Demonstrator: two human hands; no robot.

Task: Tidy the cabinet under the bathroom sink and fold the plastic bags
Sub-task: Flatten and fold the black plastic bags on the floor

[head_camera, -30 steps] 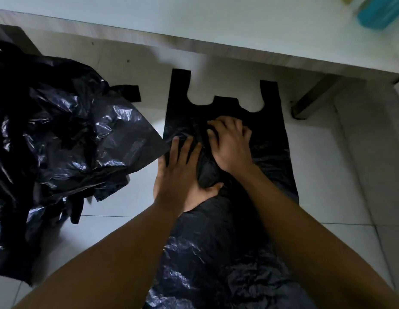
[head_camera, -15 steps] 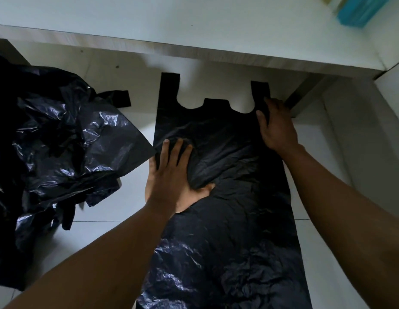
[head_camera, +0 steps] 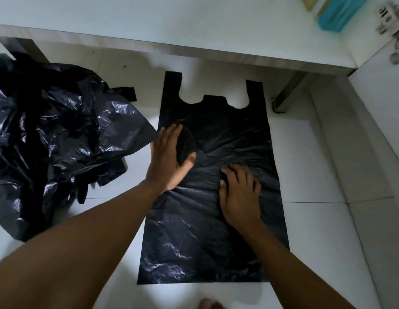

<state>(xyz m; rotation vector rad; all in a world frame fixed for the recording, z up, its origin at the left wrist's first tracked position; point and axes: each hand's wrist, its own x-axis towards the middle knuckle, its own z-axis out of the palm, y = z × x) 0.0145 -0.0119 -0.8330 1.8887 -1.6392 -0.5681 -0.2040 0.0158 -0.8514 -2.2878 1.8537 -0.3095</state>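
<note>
White glossy floor tiles (head_camera: 305, 152) run up to the base of an open white cabinet (head_camera: 171, 23) with a wood-grain front edge, propped at the right on a short grey leg (head_camera: 287, 94). Inside the cabinet, at the far right, stands a teal rectangular box (head_camera: 337, 14), and just beyond it a metal door hinge (head_camera: 390, 18) shows, blurred. On the tiles in front of the cabinet a black vest-style plastic bag (head_camera: 216, 230) lies spread flat, its two strap handles pointing toward the cabinet and its straight bottom edge nearest the person. The left hand (head_camera: 169, 157) lies palm down on the bag's left edge, fingers straight and close together, thumb spread out to the side, part of the palm resting over onto the tile. The right hand (head_camera: 238, 192) sits palm down near the middle of the bag, its fingers a little bent with the tips pressing into the wrinkled plastic; it grips nothing that I can make out. To the left, a crumpled heap of shiny black plastic bags (head_camera: 60, 141) sprawls over the floor, one corner reaching to just beside the left hand's fingers. At the bottom edge, bare toes (head_camera: 208, 304) peek into view.
</note>
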